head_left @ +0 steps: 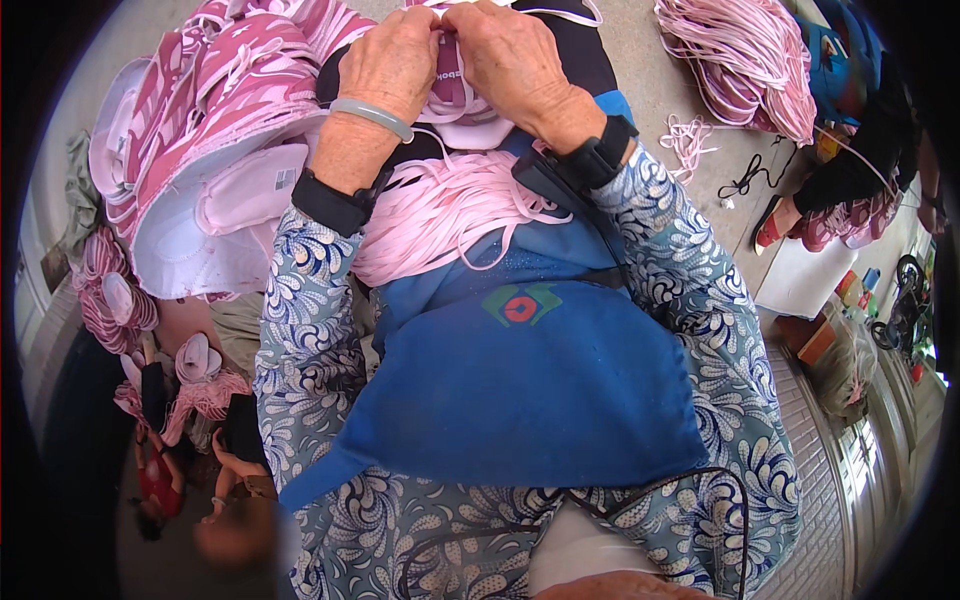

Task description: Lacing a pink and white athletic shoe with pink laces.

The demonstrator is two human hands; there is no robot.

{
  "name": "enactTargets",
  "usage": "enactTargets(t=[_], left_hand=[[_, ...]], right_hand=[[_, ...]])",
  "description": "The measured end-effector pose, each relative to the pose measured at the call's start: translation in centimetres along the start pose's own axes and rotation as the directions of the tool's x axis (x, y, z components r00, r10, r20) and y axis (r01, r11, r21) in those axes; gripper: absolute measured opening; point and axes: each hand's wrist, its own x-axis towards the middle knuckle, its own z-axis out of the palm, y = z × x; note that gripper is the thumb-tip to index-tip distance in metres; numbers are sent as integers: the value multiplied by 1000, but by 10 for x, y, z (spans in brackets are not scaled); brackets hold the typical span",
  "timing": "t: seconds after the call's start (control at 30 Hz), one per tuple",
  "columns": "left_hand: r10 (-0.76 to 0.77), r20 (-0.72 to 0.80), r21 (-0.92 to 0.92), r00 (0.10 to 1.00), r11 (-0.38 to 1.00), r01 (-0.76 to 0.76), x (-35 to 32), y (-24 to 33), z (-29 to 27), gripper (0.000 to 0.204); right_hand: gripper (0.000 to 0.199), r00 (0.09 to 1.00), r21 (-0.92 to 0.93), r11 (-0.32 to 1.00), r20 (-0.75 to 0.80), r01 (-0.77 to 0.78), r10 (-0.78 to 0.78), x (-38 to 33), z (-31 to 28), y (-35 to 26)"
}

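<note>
A maroon and pink shoe upper (pixel 450 100) rests on my lap at the top of the view, its pale pink end toward me. Over it, my left hand (pixel 390 65) and my right hand (pixel 512 70) meet with bent, closed fingers. Their fingertips come together close to the upper edge of the picture, and what they pinch is hidden. Just below the shoe, a thick bundle of light pink shoelaces (pixel 440 215) lies across the blue apron (pixel 520 390) on my lap.
Pink and white shoe uppers (pixel 235 190) are piled high at my left. At the far right hangs a big hank of pink laces (pixel 740 60); some loose laces (pixel 687 140) and a black cord (pixel 755 175) lie on the floor. Other people sit at both sides.
</note>
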Motion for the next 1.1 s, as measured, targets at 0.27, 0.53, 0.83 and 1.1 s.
enactTargets(t=[0.27,0.53,0.83,1.1], left_hand=[[190,197,130,962,967,-218,14,-6,-3,20],[85,594,-382,800,905,187,8,-18,-53,20],[190,300,-650,935,-676,346,-41,3,-121,13],[-498,-367,-819,786,-227,-527,-90,-72,-273,13]], right_hand=[[17,981,68,993,-175,95,-82,-4,-7,-1],[23,936,89,964,-276,250,-218,-29,-33,5],[17,924,526,800,66,288,-376,-49,-26,-60],[29,959,88,983,221,163,-179,-92,-62,59]])
